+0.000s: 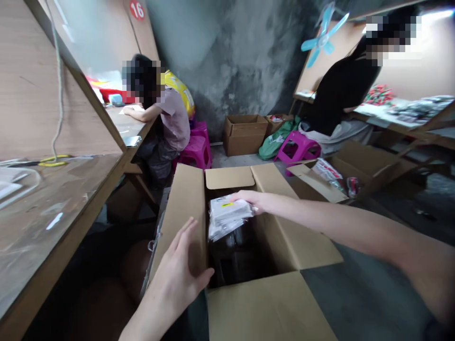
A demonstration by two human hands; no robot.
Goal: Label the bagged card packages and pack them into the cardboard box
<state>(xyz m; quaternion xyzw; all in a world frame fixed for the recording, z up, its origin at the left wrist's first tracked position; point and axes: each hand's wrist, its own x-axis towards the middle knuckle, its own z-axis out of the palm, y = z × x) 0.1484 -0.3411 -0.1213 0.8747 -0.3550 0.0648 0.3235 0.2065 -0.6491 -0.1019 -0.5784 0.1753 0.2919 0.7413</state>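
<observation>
An open cardboard box (245, 237) stands right below me, its flaps spread outward and its inside dark. My right hand (249, 201) reaches over the far rim and grips a clear plastic packet (227, 215) with a white label, holding it over the opening. More glossy plastic shows faintly in the box, too dark to name. My left hand (174, 270) is at the box's left side, fingers spread against the inner face of the left flap (185, 213), holding nothing.
A wooden workbench (53, 208) runs along my left. Beyond the box, a seated person works at a bench, and another sits at the right. Pink plastic stools, cardboard boxes and a green bag stand on the floor. A blue fan hangs at the upper right.
</observation>
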